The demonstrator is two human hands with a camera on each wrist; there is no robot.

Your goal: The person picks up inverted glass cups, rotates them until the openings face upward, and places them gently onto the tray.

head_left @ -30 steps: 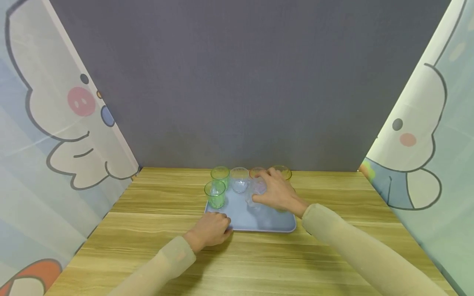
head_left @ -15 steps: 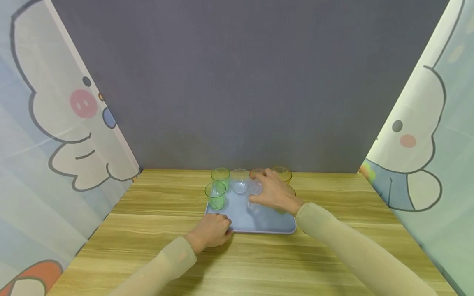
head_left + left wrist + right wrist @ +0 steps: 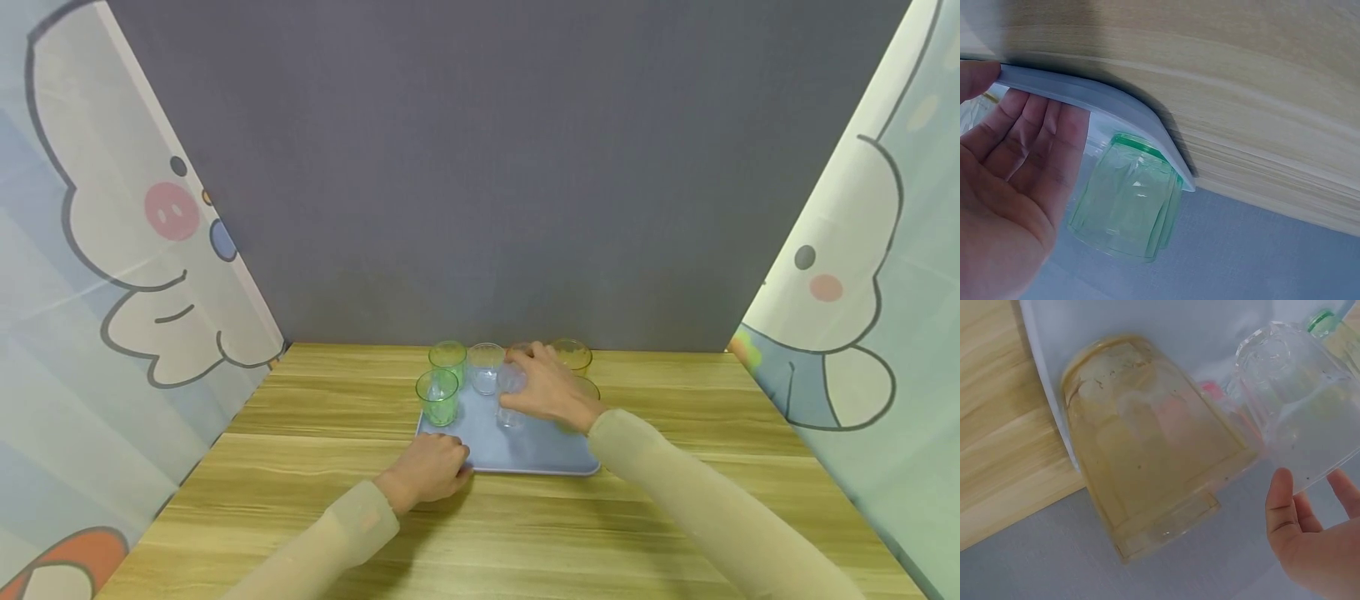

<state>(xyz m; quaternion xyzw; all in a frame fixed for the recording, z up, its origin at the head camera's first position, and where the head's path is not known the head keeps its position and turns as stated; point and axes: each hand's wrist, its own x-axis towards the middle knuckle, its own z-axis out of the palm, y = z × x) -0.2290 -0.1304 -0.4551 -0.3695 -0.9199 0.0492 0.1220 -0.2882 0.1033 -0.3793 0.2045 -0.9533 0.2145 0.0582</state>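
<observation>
Near the frame's center, the right hand (image 3: 551, 390) grips a light, slippery clear cup (image 3: 511, 398) by its sides, while the left hand (image 3: 431, 464) holds the tray (image 3: 525, 450) edge.

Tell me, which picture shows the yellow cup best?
The right wrist view: the yellow cup fills it, standing on the tray. The head view shows it small, partly behind the right hand. The left wrist view misses it.

Tray (image 3: 540, 454) front half bare, room to pass there; back row blocked by green cups (image 3: 438, 397), clear cup (image 3: 485, 367), amber cups (image 3: 572, 357); left hand (image 3: 431, 467) sits at near-left corner; wood table (image 3: 300, 492) open around tray
</observation>
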